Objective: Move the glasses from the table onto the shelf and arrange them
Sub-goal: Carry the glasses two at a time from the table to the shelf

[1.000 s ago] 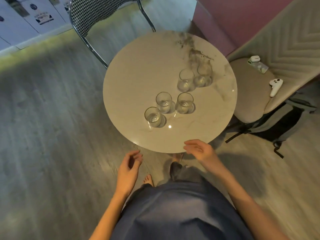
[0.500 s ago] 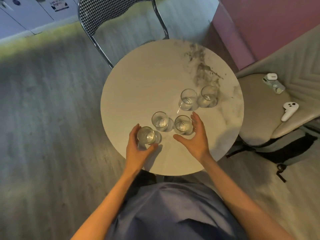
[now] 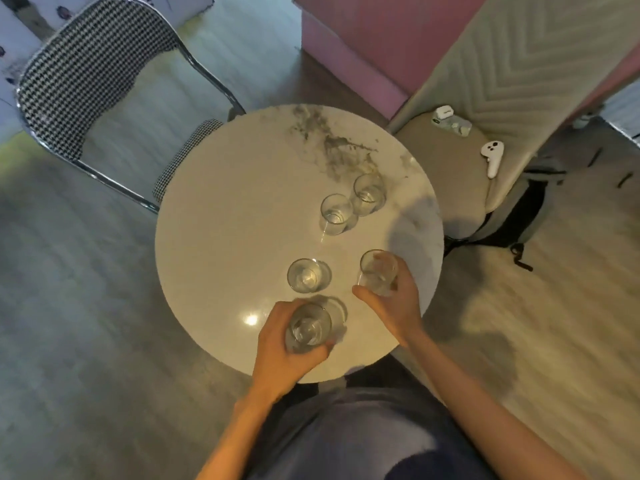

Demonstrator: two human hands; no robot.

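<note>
Fingers (image 3: 277, 315) cover part of both held glasses; you cannot tell whether either is clear of the counter (image 3: 225, 258). Five glasses: your left hand (image 3: 277, 355) grips the 6 o'clock glass (image 3: 309, 328), your right hand (image 3: 394, 306) the 4 o'clock glass (image 3: 378, 271); three free glasses (image 3: 306, 276) (image 3: 336, 214) (image 3: 369, 195) stand from the middle to 2 o'clock.

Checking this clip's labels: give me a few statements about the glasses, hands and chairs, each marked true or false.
1. The left hand grips the nearest glass; the right hand grips the right glass. True.
2. Four glasses stand unheld. False: three stand free on the table: the middle glass, far-left glass and far-right glass.
3. A white controller lies on the beige chair. True.
4. Both far glasses lie tipped over. False: both stand upright.
</note>
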